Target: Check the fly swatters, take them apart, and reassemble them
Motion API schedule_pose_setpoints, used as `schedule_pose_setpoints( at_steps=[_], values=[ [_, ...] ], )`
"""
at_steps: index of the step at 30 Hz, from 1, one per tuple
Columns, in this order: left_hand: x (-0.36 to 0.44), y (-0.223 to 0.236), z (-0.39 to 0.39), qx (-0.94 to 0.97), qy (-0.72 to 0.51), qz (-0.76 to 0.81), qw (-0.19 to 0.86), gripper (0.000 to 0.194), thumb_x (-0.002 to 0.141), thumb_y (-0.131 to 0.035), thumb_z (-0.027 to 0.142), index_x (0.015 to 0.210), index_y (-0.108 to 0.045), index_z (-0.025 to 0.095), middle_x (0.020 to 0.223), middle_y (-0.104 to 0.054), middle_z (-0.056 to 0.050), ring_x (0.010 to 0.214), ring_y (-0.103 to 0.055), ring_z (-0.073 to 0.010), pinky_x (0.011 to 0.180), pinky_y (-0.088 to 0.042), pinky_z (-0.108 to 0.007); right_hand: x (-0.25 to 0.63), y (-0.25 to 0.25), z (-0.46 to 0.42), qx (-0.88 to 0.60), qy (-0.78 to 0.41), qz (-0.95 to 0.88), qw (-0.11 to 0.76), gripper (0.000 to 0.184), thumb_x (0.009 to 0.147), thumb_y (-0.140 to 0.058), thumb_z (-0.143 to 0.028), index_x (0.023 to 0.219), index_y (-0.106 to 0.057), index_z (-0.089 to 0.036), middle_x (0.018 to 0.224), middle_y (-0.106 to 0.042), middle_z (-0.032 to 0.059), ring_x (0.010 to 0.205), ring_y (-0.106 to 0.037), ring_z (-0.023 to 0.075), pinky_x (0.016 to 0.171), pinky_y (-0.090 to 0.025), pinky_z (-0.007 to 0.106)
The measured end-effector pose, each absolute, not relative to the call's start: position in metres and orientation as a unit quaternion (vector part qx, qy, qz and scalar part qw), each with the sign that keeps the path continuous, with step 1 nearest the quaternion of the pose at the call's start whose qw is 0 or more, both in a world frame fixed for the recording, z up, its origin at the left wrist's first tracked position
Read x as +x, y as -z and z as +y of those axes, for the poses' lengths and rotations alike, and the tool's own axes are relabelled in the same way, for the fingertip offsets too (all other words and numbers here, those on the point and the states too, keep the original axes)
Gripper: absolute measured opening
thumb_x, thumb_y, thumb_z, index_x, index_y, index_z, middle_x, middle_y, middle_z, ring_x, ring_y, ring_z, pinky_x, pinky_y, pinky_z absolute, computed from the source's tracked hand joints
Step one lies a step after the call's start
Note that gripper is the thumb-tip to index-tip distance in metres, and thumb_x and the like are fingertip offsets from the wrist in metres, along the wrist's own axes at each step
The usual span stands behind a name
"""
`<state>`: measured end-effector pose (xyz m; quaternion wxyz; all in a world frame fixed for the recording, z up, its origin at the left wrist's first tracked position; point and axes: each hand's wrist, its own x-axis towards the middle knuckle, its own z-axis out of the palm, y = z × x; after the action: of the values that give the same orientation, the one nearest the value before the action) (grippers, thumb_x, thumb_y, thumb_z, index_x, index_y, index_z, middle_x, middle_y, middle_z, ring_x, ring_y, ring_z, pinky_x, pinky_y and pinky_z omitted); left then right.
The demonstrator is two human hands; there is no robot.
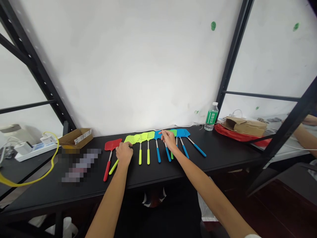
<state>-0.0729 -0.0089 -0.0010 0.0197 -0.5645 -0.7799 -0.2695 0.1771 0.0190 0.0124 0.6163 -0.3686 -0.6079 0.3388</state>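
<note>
At the left of the frame, we saw a yellow cable [53,162] looping near a white power strip [36,151], with an open cardboard box [84,140] just beyond. At centre left, a red swatter [112,144] lay on the black desk [133,175], handle toward us. Beside it, our left hand [124,152] covered part of the leftmost of the yellow-green swatters [148,135]; we could not tell whether its fingers were clamped on it. The row ran on through the middle, heads overlapping, into blue swatters [183,133] and a green swatter [174,133]. Our right hand [169,140] was over the blue heads, forefinger pointing left; its grip we could not tell either. Toward the right stood an upright bottle [211,117], then a brown paper package [247,127] on red plastic [223,132].
</note>
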Motion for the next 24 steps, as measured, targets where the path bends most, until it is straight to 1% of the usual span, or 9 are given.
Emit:
schedule_pose_setpoints(
  at_steps=[4,7,10,13,14,16,19,22,24],
  values=[
    [-0.071,-0.001,-0.012,-0.563,0.255,-0.786,0.028,0.039,0.081,-0.05,0.01,0.109,-0.072,0.024,0.113,-0.057,-0.016,0.101,-0.06,-0.036,0.081,-0.045,-0.044,0.177,-0.012,0.019,-0.371,-0.334,-0.612,0.613,0.037,0.089,-0.049,-0.049,0.082,-0.072,-0.021,0.058,-0.056,-0.0002,0.049,-0.046,0.0139,0.048,-0.034,0.026],
    [-0.067,-0.005,-0.015,-0.561,0.279,-0.777,0.06,0.043,0.082,-0.047,0.008,0.114,-0.07,0.025,0.124,-0.052,-0.016,0.1,-0.061,-0.0344,0.079,-0.047,-0.043,0.177,-0.012,0.018,-0.377,-0.317,-0.621,0.609,0.038,0.09,-0.048,-0.049,0.079,-0.071,-0.021,0.058,-0.056,-0.0004,0.049,-0.046,0.014,0.05,-0.035,0.026],
    [-0.062,-0.012,-0.018,-0.588,0.337,-0.728,0.104,0.045,0.082,-0.044,0.004,0.114,-0.069,0.025,0.135,-0.046,-0.015,0.097,-0.062,-0.0301,0.079,-0.049,-0.042,0.177,-0.012,0.014,-0.383,-0.284,-0.645,0.598,0.038,0.091,-0.048,-0.047,0.075,-0.071,-0.021,0.057,-0.056,-0.0005,0.051,-0.049,0.0142,0.053,-0.037,0.026],
    [-0.053,-0.017,-0.018,-0.65,0.406,-0.627,0.138,0.042,0.085,-0.042,0.004,0.112,-0.069,0.023,0.141,-0.043,-0.012,0.098,-0.063,-0.024,0.086,-0.049,-0.038,0.175,-0.013,0.013,-0.376,-0.267,-0.672,0.579,0.038,0.091,-0.05,-0.046,0.071,-0.071,-0.021,0.055,-0.057,-0.0005,0.051,-0.049,0.0137,0.055,-0.038,0.026],
    [-0.049,-0.018,-0.019,-0.673,0.425,-0.589,0.142,0.04,0.087,-0.041,0.005,0.111,-0.069,0.022,0.142,-0.042,-0.012,0.1,-0.063,-0.0226,0.089,-0.049,-0.037,0.173,-0.012,0.013,-0.365,-0.283,-0.678,0.571,0.037,0.09,-0.051,-0.047,0.073,-0.072,-0.021,0.057,-0.058,-0.0003,0.051,-0.049,0.0133,0.054,-0.039,0.026],
    [-0.039,-0.018,-0.021,-0.716,0.445,-0.519,0.142,0.036,0.091,-0.04,0.009,0.111,-0.068,0.021,0.141,-0.044,-0.012,0.104,-0.062,-0.0209,0.093,-0.049,-0.035,0.169,-0.011,0.015,-0.329,-0.356,-0.679,0.552,0.035,0.088,-0.056,-0.051,0.085,-0.073,-0.02,0.065,-0.063,0.0008,0.052,-0.05,0.0127,0.051,-0.039,0.025],
    [-0.023,-0.015,-0.024,-0.775,0.436,-0.44,0.128,0.034,0.094,-0.04,0.013,0.114,-0.067,0.023,0.14,-0.046,-0.012,0.106,-0.061,-0.0193,0.095,-0.048,-0.033,0.161,-0.008,0.019,-0.269,-0.476,-0.655,0.522,0.042,0.08,-0.066,-0.056,0.101,-0.072,-0.02,0.078,-0.067,0.0033,0.057,-0.053,0.0131,0.046,-0.04,0.024],
    [-0.013,-0.012,-0.026,-0.81,0.404,-0.411,0.108,0.036,0.096,-0.04,0.017,0.123,-0.062,0.025,0.139,-0.049,-0.011,0.107,-0.061,-0.0186,0.094,-0.048,-0.032,0.156,-0.005,0.022,-0.25,-0.512,-0.624,0.535,0.043,0.075,-0.072,-0.054,0.1,-0.071,-0.019,0.078,-0.066,0.0034,0.058,-0.053,0.0123,0.044,-0.04,0.022],
    [-0.013,-0.01,-0.026,-0.806,0.383,-0.44,0.095,0.036,0.098,-0.042,0.023,0.13,-0.057,0.026,0.133,-0.056,-0.01,0.103,-0.063,-0.0188,0.088,-0.049,-0.03,0.156,-0.004,0.023,-0.256,-0.514,-0.595,0.562,0.042,0.074,-0.074,-0.052,0.1,-0.07,-0.019,0.078,-0.066,0.0029,0.056,-0.051,0.0105,0.043,-0.038,0.021]
  ],
)
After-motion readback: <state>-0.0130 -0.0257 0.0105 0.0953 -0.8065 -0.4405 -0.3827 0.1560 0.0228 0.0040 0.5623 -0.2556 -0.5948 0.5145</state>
